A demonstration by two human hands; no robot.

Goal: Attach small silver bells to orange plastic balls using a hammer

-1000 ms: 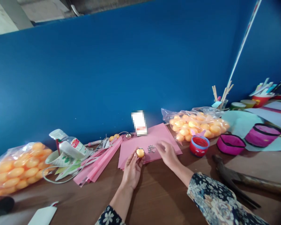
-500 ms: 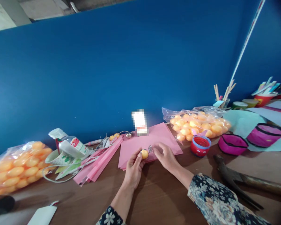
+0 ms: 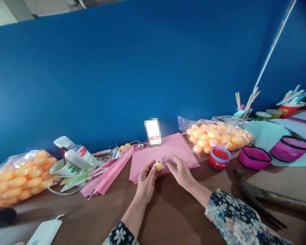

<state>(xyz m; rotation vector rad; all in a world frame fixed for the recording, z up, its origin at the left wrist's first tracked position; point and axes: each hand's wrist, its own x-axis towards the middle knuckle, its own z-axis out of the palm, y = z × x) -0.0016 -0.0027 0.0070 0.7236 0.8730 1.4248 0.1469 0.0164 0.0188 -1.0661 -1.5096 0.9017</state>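
Note:
My left hand [image 3: 146, 183] pinches a small orange ball [image 3: 158, 166] between thumb and fingers, over the near edge of a stack of pink paper sheets [image 3: 165, 149]. My right hand [image 3: 177, 170] is right beside it, fingertips pinched on a small silvery piece [image 3: 164, 159] held against the top of the ball. Both hands hover just above the brown wooden table [image 3: 173, 211].
Bags of orange balls lie at the left [image 3: 17, 177] and back right [image 3: 216, 134]. A red and blue cup [image 3: 219, 158], two magenta bowls [image 3: 255, 157], a dark tool [image 3: 257, 197], pink strips [image 3: 109, 175], a glue bottle [image 3: 75, 156] and cord surround the hands. A blue wall stands behind.
My right hand picked the silvery piece up from the pink paper and brought it to the ball. My left hand raised the ball slightly toward it.

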